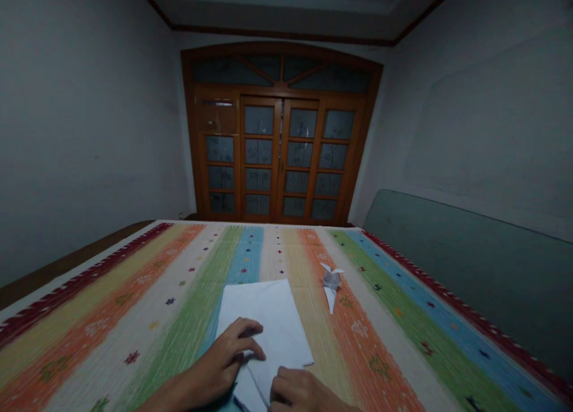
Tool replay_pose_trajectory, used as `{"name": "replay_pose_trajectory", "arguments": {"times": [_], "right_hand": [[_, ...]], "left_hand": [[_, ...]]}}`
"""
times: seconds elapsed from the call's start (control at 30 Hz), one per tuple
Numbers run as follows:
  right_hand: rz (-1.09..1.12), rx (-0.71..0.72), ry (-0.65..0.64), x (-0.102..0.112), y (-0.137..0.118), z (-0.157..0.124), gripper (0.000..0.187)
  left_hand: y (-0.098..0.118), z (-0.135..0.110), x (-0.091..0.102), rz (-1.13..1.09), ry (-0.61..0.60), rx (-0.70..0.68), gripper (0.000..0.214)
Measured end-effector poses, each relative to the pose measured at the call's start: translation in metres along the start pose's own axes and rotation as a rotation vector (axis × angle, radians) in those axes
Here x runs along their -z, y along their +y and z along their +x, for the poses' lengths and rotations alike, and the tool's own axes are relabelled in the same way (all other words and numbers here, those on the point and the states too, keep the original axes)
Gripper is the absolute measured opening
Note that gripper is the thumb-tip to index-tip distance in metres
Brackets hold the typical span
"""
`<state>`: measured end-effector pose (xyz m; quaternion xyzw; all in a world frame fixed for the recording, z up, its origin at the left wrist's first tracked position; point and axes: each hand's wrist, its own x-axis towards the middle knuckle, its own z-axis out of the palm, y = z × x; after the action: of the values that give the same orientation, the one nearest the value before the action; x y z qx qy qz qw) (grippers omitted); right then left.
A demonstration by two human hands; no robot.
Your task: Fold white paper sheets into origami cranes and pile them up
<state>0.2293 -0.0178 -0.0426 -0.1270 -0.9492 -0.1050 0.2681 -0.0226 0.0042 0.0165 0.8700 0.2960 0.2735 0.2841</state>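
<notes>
A white sheet of paper (pixel 264 316) lies on the striped cloth (pixel 134 316) in front of me. My left hand (pixel 226 355) rests on its near part, fingers curled and pressing the paper down. My right hand (pixel 298 391) sits at the sheet's near right edge, fingers bent and pressed on the paper, partly cut off by the frame. A thin crease or edge runs between the two hands. A folded white paper figure (pixel 332 283) lies to the right of the sheet, apart from both hands.
The cloth with coloured stripes covers a wide flat surface. A dark green panel (pixel 470 268) runs along its right side. A wooden door with glass panes (pixel 280 155) stands at the far end between grey walls.
</notes>
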Motion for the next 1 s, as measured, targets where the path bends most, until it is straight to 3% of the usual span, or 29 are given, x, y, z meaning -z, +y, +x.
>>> {"name": "replay_pose_trajectory", "arguments": {"times": [0.13, 0.3, 0.4, 0.5, 0.57, 0.7, 1.0], "right_hand": [[0.063, -0.105, 0.084, 0.011, 0.002, 0.003, 0.025], [0.152, -0.185, 0.370, 0.030, 0.004, 0.010, 0.018], [0.213, -0.268, 0.529, 0.038, 0.003, 0.015, 0.024], [0.295, -0.392, 0.654, 0.040, 0.001, 0.017, 0.025], [0.341, -0.505, 0.686, 0.038, 0.000, 0.018, 0.023], [0.365, -0.694, 0.660, 0.033, 0.002, 0.016, 0.025], [0.542, -0.786, 0.344, 0.030, 0.006, 0.012, 0.067]], "left_hand": [[0.001, 0.000, 0.001, -0.015, 0.003, 0.005, 0.050], [0.002, 0.000, 0.001, -0.083, 0.021, -0.008, 0.042], [-0.001, 0.003, -0.001, -0.144, 0.069, -0.031, 0.031], [-0.007, 0.006, -0.003, -0.288, 0.148, 0.059, 0.021], [-0.012, 0.009, -0.003, -0.389, 0.194, 0.171, 0.032], [-0.021, 0.011, -0.002, -0.464, 0.236, 0.249, 0.054], [-0.017, 0.010, -0.002, -0.520, 0.325, 0.314, 0.066]]}}
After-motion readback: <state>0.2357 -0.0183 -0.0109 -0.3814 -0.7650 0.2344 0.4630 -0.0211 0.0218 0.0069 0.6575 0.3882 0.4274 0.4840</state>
